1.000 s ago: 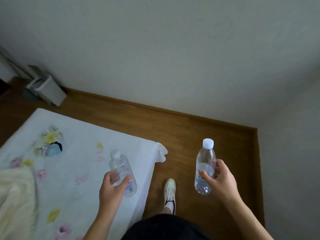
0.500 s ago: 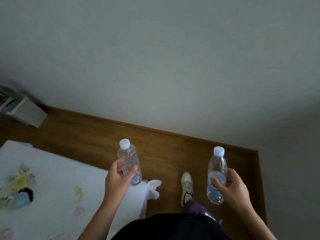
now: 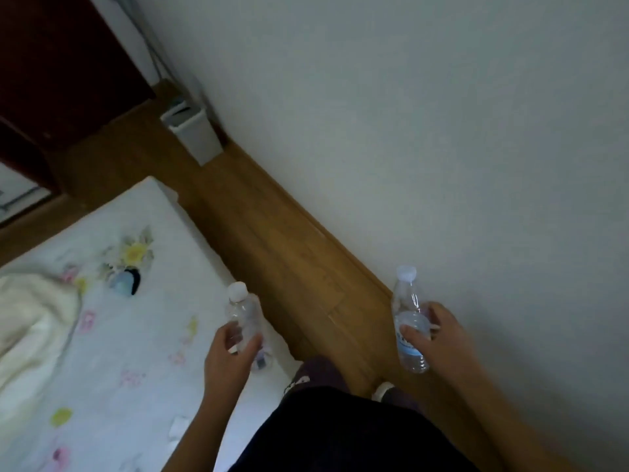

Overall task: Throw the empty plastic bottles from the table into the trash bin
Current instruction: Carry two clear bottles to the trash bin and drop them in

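Note:
My left hand (image 3: 229,359) grips a clear empty plastic bottle (image 3: 245,315) with a white cap, held upright over the table's right edge. My right hand (image 3: 434,338) grips a second clear bottle (image 3: 406,310) with a white cap and a blue-and-white label, held over the wooden floor near the wall. A grey-white trash bin (image 3: 195,136) stands on the floor against the wall, far ahead at upper left, its top open.
The table (image 3: 102,335) wears a white flowered cloth, with a cream towel (image 3: 30,321) at its left and a small blue object (image 3: 124,281). A wooden floor strip (image 3: 289,267) runs between table and white wall. Dark red furniture (image 3: 51,80) stands at upper left.
The view has swung left, and the trash bin now shows ahead along the wall. Both hands still hold their bottles; the left bottle is again over the table's edge.

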The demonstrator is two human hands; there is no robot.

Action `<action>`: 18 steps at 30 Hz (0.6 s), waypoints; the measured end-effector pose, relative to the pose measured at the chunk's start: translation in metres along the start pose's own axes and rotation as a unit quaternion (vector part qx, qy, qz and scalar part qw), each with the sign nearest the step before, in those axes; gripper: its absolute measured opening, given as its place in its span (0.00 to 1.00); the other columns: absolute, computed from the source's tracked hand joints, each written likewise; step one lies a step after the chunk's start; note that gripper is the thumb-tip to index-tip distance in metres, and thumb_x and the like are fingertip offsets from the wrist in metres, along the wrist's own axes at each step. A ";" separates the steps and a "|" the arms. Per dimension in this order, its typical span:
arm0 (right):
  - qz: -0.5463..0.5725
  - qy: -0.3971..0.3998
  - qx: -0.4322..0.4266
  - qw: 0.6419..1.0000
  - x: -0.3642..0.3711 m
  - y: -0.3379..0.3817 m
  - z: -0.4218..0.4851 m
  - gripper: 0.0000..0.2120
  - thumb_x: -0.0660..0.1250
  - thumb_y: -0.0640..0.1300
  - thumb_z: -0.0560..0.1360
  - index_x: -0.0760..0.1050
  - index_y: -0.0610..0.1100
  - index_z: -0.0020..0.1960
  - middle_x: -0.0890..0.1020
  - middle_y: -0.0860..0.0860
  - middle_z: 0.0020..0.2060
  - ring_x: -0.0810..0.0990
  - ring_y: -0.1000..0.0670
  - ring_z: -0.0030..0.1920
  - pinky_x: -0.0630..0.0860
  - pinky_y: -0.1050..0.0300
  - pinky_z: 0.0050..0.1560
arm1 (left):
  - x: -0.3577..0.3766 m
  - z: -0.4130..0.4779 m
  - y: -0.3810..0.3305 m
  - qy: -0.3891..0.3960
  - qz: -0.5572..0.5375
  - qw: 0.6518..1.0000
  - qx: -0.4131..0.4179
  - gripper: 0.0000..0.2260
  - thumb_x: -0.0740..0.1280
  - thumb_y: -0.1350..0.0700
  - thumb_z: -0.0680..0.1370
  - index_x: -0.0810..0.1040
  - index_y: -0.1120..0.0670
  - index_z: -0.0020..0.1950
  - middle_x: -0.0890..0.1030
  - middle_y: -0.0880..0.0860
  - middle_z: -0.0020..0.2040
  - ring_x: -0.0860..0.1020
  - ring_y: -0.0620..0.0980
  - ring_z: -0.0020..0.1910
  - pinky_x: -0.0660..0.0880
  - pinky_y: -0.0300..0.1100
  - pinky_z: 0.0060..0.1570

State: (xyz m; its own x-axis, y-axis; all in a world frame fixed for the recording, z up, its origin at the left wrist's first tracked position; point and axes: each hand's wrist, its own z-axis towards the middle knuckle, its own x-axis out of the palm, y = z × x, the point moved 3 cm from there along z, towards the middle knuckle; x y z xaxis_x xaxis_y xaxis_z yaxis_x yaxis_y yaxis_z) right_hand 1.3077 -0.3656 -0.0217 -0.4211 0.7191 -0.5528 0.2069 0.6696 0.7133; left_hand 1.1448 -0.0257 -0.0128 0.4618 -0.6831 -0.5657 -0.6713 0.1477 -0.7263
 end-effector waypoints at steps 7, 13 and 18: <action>-0.072 0.119 -0.063 0.988 0.038 0.088 0.129 0.52 0.62 0.83 0.53 0.71 0.50 0.66 0.78 0.54 0.57 0.79 0.51 0.56 0.78 0.55 0.54 | -0.043 0.043 0.024 -0.142 -0.045 0.982 -0.113 0.31 0.71 0.38 0.68 0.75 0.55 0.66 0.81 0.52 0.58 0.79 0.53 0.57 0.75 0.50 0.55; -0.095 0.129 -0.068 0.985 0.062 0.149 0.212 0.49 0.64 0.80 0.57 0.70 0.51 0.69 0.79 0.53 0.63 0.80 0.49 0.60 0.79 0.51 0.59 | -0.058 0.133 -0.002 -0.159 -0.052 0.977 -0.129 0.25 0.72 0.42 0.74 0.76 0.56 0.63 0.82 0.55 0.60 0.79 0.52 0.54 0.74 0.48 0.52; -0.095 0.110 -0.082 0.986 0.078 0.214 0.276 0.28 0.75 0.53 0.72 0.71 0.48 0.68 0.79 0.51 0.61 0.80 0.48 0.58 0.76 0.55 0.55 | -0.068 0.224 -0.056 -0.136 -0.049 0.986 -0.083 0.25 0.72 0.41 0.74 0.74 0.52 0.65 0.81 0.51 0.60 0.79 0.49 0.53 0.74 0.45 0.51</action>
State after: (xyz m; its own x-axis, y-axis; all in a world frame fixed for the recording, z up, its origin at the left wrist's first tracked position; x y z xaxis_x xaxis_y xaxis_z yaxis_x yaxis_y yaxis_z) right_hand 1.5634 -0.1149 -0.0308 -0.6242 0.5136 -0.5887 -0.0320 0.7361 0.6761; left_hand 1.2810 0.1730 -0.0215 0.6521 -0.4681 -0.5963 -0.6910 -0.0435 -0.7215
